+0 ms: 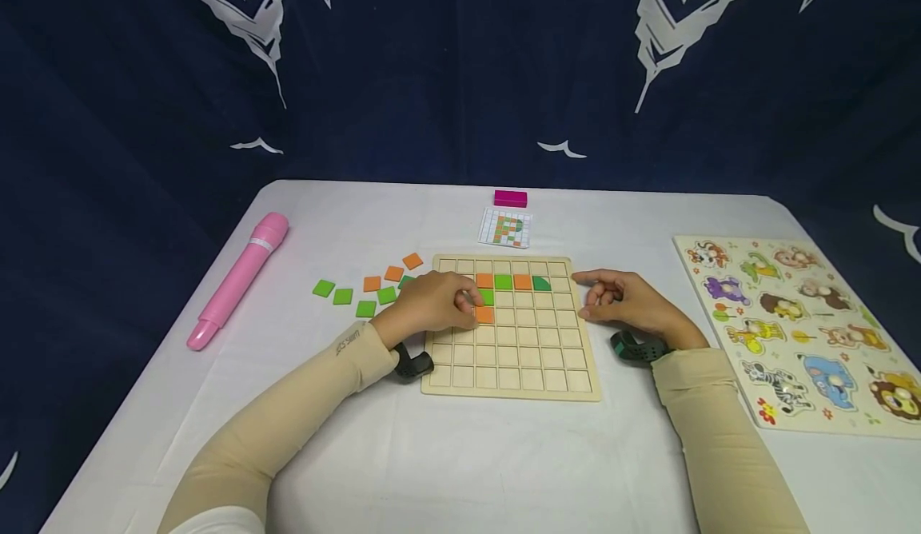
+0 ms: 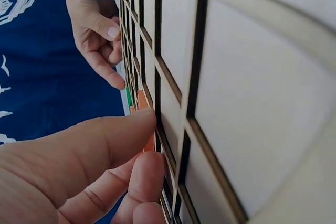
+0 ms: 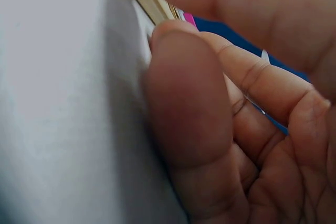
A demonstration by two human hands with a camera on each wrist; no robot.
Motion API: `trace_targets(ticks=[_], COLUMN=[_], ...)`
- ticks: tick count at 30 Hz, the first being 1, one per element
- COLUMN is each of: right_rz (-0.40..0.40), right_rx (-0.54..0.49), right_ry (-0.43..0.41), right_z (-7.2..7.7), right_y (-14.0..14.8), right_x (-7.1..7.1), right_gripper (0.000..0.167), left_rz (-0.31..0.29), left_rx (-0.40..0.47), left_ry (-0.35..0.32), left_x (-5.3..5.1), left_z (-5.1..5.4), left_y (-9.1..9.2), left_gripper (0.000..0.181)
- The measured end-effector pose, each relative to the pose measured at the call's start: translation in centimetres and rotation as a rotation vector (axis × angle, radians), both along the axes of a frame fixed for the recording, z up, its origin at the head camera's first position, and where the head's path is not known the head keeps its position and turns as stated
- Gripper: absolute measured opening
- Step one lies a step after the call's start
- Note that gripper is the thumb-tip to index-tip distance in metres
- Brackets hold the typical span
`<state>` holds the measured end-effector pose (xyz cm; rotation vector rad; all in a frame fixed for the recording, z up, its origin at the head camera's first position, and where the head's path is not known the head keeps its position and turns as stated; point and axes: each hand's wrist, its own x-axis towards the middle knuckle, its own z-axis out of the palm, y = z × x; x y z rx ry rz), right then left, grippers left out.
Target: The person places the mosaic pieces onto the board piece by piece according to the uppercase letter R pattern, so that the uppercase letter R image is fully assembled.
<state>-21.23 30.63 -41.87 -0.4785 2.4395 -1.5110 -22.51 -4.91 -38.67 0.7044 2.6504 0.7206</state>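
- The background across the upper frame is filled by a dark blue cloth (image 1: 460,78) printed with white figures.
- Below it, most of the frame is taken up by the white counter (image 1: 374,470).
- At the right edge, an animal puzzle board (image 1: 784,334) is laid flat, printed with a zebra, an elephant, a lion and other creatures.
- In the centre, the wooden grid board (image 1: 536,358) is placed, its cells divided by raised strips.
- At the left, a pink microphone-shaped object (image 1: 237,282) is laid slantwise.
- Of the hands, the left hand (image 1: 432,298) is reached over the grid board's left part, its fingers curled; an orange tile (image 1: 485,315) in a cell near the centre of the frame is pinched between thumb and fingertip.
- The right hand (image 1: 629,298) is held at the board's right edge, thumb and forefinger parted, the other fingers loosely bent; nothing is gripped.
- At upper centre, a pattern card (image 1: 506,228) is set above the board, with a magenta block (image 1: 510,198) placed just behind it.
- Left of the board, loose orange and green tiles (image 1: 366,308) are scattered.
- Above the pinched tile, orange and green squares (image 1: 503,281) and a rounded dark green piece (image 1: 541,284) are set in cells.
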Motion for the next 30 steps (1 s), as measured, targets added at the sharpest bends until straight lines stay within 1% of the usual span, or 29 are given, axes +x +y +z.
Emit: trace_targets(ticks=[4,11,15,19,21,24,27,30], right_rz=[0.000,0.011,0.016,0.016,0.014,0.009,0.009,0.004], right_rx=[0.000,-0.005,-0.016,-0.015,-0.013,-0.009,-0.006,-0.003], right_ry=[-0.016,-0.005,0.001,0.003,0.002,-0.003,-0.009,-0.018], right_z=[0.0,0.0,0.0,0.0,0.1,0.2,0.1,0.2], right_y=[0.1,0.1,0.1,0.0,-0.1,-0.1,-0.1,-0.1], right_x=[0.0,-0.1,-0.1,0.0,0.0,0.0,0.0,0.0], right_gripper=[0.061,0.060,0.061,0.061,0.061,0.061,0.062,0.062], left_rz=[0.005,0.013,0.014,0.021,0.030,0.035,0.012,-0.032], left_rx=[0.008,0.030,0.029,0.028,0.036,0.072,0.148,0.245], left_ry=[-0.008,-0.014,-0.012,-0.004,-0.008,-0.026,-0.044,-0.045], left_x=[0.0,0.0,0.3,0.6,0.8,1.0,1.1,1.0], left_z=[-0.1,-0.2,-0.1,0.0,0.0,0.2,0.2,0.3], left_y=[0.1,0.0,0.0,-0.4,-0.8,-1.8,-3.4,-5.5], left_gripper=[0.022,0.029,0.034,0.035,0.034,0.033,0.032,0.031])
